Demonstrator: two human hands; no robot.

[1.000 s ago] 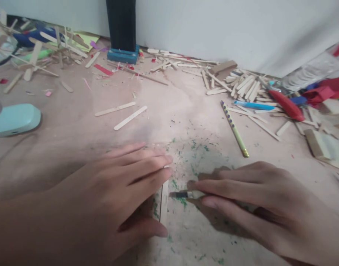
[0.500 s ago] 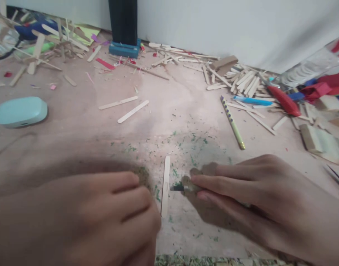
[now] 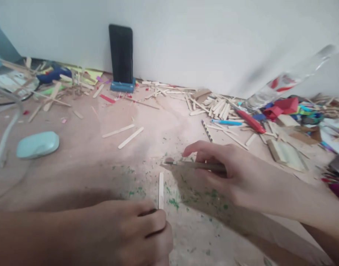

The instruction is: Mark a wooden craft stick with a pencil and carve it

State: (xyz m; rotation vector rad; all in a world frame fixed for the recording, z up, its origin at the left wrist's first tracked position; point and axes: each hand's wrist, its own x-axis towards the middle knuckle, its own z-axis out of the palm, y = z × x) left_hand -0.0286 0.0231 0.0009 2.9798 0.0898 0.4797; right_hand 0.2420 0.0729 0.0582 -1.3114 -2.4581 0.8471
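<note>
Craft stick (image 3: 160,190) lies flat on the desk (image 3: 83,166), its near end now hidden by the curled left hand (image 3: 130,229); whether that grip pinches it, I cannot tell. The right hand (image 3: 236,166) grasps the knife (image 3: 186,164), its tip shifted from beside the stick to just past the far end, so cutting seems paused, green flecks (image 3: 173,202) scattered around

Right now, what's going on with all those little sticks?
A person's left hand covers the near end of one flat wooden stick lying on the table. The right hand holds a slim bladed tool, its tip apart from that stick. Green bits are scattered around. Two more sticks lie farther off, and a phone stands near the wall.
</note>
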